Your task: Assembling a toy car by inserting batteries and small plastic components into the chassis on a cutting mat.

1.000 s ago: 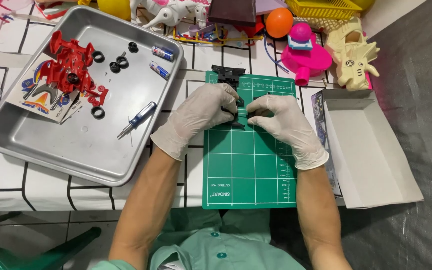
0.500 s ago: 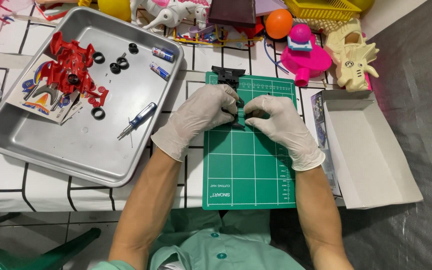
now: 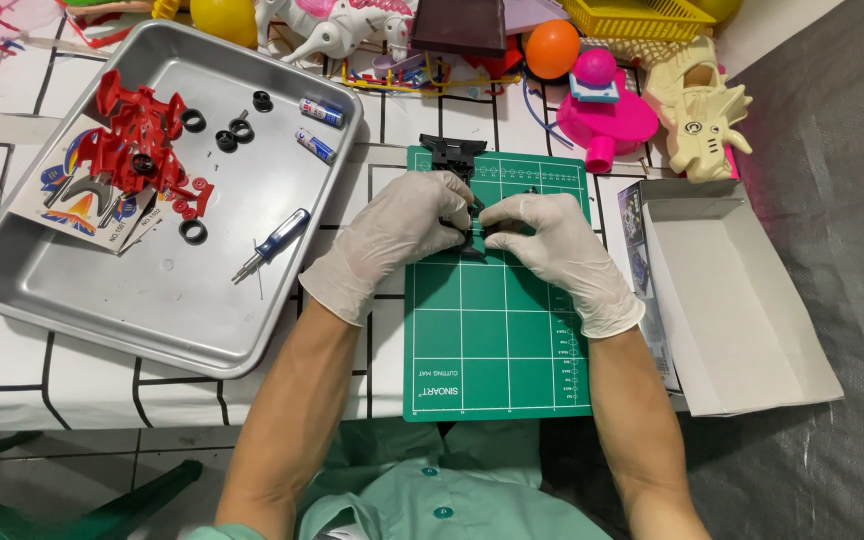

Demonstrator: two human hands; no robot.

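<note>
Both gloved hands, left hand (image 3: 402, 232) and right hand (image 3: 552, 245), arch knuckles-up over the green gridded cutting mat (image 3: 492, 340), fingertip grips together pinching a small black plastic part (image 3: 472, 232).

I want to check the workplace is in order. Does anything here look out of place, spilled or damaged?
Nothing looks spilled or broken. The red plastic car body, black rubber tyres and blue-handled screwdriver lie loose in the grey metal tray. Both gloved hands, left hand and right hand, hold a small black part over the green cutting mat.
</note>
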